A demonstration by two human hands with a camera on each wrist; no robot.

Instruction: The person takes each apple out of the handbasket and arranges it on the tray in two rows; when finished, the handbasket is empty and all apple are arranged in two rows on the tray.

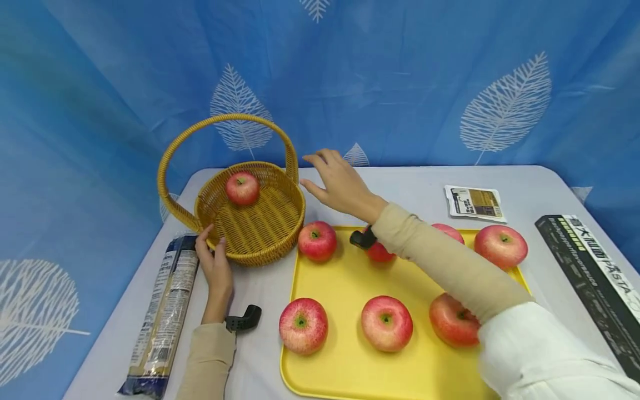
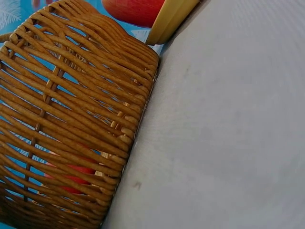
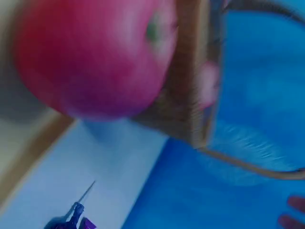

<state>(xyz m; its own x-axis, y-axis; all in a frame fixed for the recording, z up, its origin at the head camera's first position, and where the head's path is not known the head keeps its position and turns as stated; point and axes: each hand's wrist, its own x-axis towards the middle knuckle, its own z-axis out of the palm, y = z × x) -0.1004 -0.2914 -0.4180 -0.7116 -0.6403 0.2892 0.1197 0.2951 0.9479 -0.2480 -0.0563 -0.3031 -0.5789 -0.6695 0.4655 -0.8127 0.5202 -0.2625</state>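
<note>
A wicker basket (image 1: 260,244) with a tall arched handle stands at the back left, one red apple (image 1: 242,188) inside it. My left hand (image 1: 218,272) holds its near-left rim, fingertips and thumb at the edge; the left wrist view shows the woven wall (image 2: 71,109) close up. Past the basket's right side, my right hand (image 1: 342,183) is raised in the air, fingers loosely spread with nothing in them. Its fingertips (image 3: 295,210) show at the corner of the right wrist view, where an apple (image 3: 95,57) looms large. Below that hand sits another apple (image 1: 317,241) at the tray's corner.
A yellow tray (image 1: 345,366) carries several apples, partly covered by my right sleeve. Left of the basket lies a long clear packet (image 1: 162,316). On the right are a small white-and-brown pouch (image 1: 474,203) and a long black pasta pack (image 1: 585,278). Blue cloth hangs behind the table.
</note>
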